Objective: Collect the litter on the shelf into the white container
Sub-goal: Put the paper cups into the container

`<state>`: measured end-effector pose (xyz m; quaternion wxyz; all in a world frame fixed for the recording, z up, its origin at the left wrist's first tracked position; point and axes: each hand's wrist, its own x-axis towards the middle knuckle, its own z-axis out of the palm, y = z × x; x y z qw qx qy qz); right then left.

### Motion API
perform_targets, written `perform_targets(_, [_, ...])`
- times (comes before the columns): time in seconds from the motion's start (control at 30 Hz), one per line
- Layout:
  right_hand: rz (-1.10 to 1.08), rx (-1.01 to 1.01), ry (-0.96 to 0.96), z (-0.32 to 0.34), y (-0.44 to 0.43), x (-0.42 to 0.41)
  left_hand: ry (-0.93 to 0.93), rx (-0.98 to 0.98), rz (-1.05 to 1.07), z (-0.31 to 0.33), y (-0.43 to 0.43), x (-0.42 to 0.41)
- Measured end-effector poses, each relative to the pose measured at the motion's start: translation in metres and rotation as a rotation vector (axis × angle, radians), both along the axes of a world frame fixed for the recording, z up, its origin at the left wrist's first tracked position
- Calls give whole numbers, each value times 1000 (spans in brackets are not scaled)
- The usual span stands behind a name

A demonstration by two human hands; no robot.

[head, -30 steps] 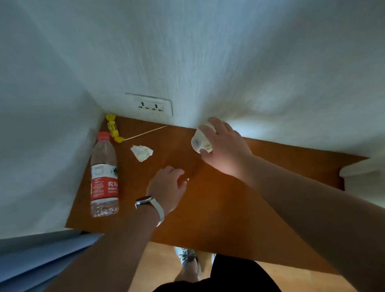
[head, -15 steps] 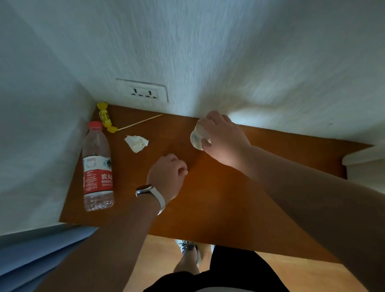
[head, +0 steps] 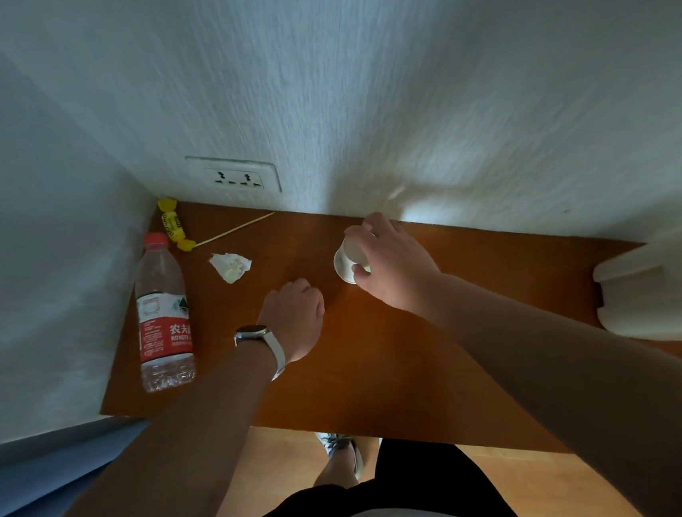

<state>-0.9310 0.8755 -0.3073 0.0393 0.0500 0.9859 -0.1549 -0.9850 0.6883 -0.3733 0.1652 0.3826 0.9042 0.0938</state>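
Observation:
On the brown wooden shelf [head: 404, 373], my right hand [head: 396, 263] is shut on a small white paper cup [head: 345, 260], held tipped with its mouth facing left. My left hand [head: 295, 319], with a watch on the wrist, rests as a closed fist on the shelf just left of the cup; whether it holds anything is hidden. A crumpled white tissue [head: 229, 265] lies further left. A yellow candy wrapper [head: 172, 226] and a thin wooden stick [head: 236, 228] lie in the back left corner. The white container [head: 647, 299] stands at the shelf's right end.
A plastic water bottle [head: 164, 317] with a red cap and label lies along the left wall. A wall socket [head: 235, 176] sits above the back corner. White walls close the back and left. Blue fabric [head: 40, 487] hangs below left.
My left hand's fingers have curled into a fist over a tiny speck that lay by its fingertips. My right hand has kept hold of the cup. The view has shifted, showing the white container.

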Motion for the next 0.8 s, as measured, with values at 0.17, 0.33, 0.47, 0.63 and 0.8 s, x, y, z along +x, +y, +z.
perform_targets(0.17, [-18,-42,14,-2,3,15,2,-2,6,-2,0,3])
perform_targets(0.33, [-55,-65,5,4,14,30,-21,25,21,4,-2,8])
perform_targets(0.47, [-114,-90,-11,16,23,44,-18,105,35,19,7,14])
perform_targets(0.63, [-236,-87,-20,35,38,69,21,206,-47,47,37,21])
perform_targets(0.8, [-362,-82,52,64,64,108,45,322,-191,88,85,38])
